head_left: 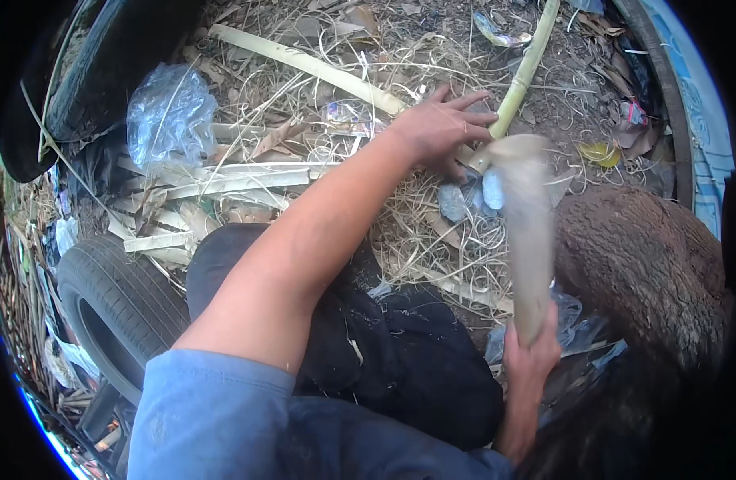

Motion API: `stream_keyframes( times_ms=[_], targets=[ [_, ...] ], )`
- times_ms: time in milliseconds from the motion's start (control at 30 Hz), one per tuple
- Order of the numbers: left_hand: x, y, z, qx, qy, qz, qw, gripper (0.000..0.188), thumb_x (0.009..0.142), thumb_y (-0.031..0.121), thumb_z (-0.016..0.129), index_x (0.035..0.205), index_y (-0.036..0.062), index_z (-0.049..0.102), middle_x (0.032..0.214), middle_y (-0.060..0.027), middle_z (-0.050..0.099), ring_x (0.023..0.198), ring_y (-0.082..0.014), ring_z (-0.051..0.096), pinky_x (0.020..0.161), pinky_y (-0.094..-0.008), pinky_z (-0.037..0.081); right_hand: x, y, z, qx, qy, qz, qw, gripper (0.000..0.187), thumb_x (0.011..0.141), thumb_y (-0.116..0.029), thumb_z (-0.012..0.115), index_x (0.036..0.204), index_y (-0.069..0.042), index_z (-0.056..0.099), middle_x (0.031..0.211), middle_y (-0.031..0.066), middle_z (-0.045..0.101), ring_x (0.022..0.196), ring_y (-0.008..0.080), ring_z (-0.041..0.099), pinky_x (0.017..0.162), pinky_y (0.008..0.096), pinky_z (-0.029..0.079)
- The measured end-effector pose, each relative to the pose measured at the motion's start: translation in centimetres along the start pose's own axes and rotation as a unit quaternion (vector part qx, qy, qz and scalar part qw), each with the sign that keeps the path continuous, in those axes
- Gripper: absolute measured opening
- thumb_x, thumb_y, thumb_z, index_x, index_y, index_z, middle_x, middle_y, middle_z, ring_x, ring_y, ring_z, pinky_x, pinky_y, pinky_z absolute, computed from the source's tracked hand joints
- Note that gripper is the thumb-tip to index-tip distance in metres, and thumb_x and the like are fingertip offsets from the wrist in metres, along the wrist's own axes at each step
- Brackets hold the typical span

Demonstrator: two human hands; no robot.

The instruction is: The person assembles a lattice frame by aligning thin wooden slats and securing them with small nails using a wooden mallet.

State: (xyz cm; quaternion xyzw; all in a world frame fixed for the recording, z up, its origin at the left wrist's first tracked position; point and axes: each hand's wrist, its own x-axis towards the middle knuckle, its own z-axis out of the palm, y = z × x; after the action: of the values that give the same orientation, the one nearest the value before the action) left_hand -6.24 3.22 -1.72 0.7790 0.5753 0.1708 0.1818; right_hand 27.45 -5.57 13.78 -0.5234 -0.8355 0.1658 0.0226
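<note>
My left hand [446, 132] reaches out with its fingers spread beside the near end of a green bamboo pole [521, 76]. Its fingertips are at the pole; whether they press on it I cannot tell. Low on the right, my right hand [532, 344] is closed round the narrow end of a pale wooden club [529, 232], smeared by motion. The club's broad end overlaps the pole's near end, just right of my left fingers. A split bamboo strip [308, 68] runs up and left from behind my left hand. Grey-blue stones [453, 203] lie below that hand.
Thin shavings and dry leaves cover the ground. More split strips [240, 186] lie left of my arm, near a clear plastic bag [172, 116]. A tyre [124, 304] stands at lower left. A thick brown trunk or root [636, 264] bulges on the right.
</note>
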Motion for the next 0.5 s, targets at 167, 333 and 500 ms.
stream_keyframes(
  times_ms=[167,333,500],
  targets=[
    [0.4,0.0,0.1,-0.006,-0.015,-0.004,1.0,0.078,0.062,0.052,0.084,0.132,0.0327,0.058,0.157,0.0033,0.037,0.151,-0.0225,0.016,0.12,-0.061,0.015,0.4,-0.2,0.8,-0.062,-0.013,-0.03,0.998,0.064,0.078,-0.016,0.075,0.135,-0.002,0.049,0.109,0.0249,0.066,0.09,0.0458,0.066,0.073,0.0465,0.055],
    [-0.3,0.0,-0.2,0.002,-0.03,-0.009,1.0,0.082,0.062,0.054,0.084,0.135,0.0289,0.056,0.157,0.0019,0.035,0.151,-0.023,0.015,0.121,-0.0615,0.012,0.3,-0.6,0.8,-0.026,0.009,-0.041,0.999,0.063,0.08,-0.015,0.074,0.135,-0.002,0.048,0.109,0.0249,0.066,0.092,0.0459,0.066,0.076,0.0476,0.054],
    [0.3,0.0,-1.0,-0.006,-0.029,-0.005,1.0,0.083,0.063,0.055,0.083,0.135,0.0259,0.056,0.157,0.0013,0.035,0.152,-0.0238,0.013,0.12,-0.0618,0.013,2.1,-1.3,0.5,-0.1,-0.113,0.065,0.986,0.066,0.078,-0.013,0.074,0.137,0.0,0.046,0.109,0.0252,0.066,0.095,0.0453,0.066,0.081,0.0463,0.054]
  ],
)
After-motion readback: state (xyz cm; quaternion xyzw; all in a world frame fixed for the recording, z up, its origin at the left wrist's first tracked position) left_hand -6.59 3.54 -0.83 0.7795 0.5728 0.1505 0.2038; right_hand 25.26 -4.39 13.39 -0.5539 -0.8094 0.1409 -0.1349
